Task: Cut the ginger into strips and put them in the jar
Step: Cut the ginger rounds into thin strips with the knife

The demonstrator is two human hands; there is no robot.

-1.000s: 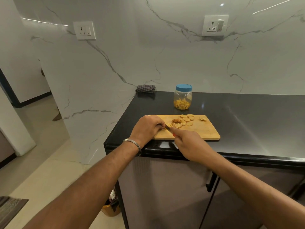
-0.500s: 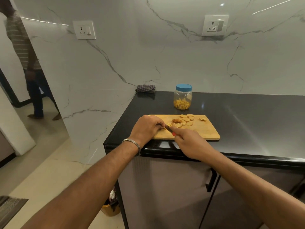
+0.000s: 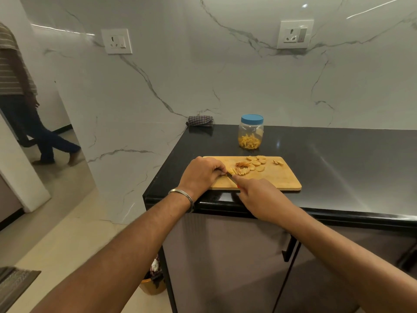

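Observation:
A wooden cutting board (image 3: 279, 179) lies near the front edge of the black counter. Round ginger slices (image 3: 257, 162) and a small heap of cut strips (image 3: 239, 171) lie on it. My left hand (image 3: 203, 175) rests on the board's left part with fingers curled, pinching a ginger piece at its fingertips. My right hand (image 3: 261, 197) grips a knife (image 3: 230, 176) with an orange handle; its blade meets the ginger beside my left fingertips. Behind the board stands a clear jar (image 3: 251, 134) with a blue lid, ginger strips in its bottom.
A folded checked cloth (image 3: 199, 121) lies at the counter's back left corner by the marble wall. A small scrap (image 3: 278, 163) lies on the board's right part. A person (image 3: 20, 98) walks in the doorway at far left. A bin (image 3: 153, 281) stands on the floor beside the cabinet.
Both hands stay at the board with the knife making small cutting moves. A person has appeared in the left doorway and walks across it.

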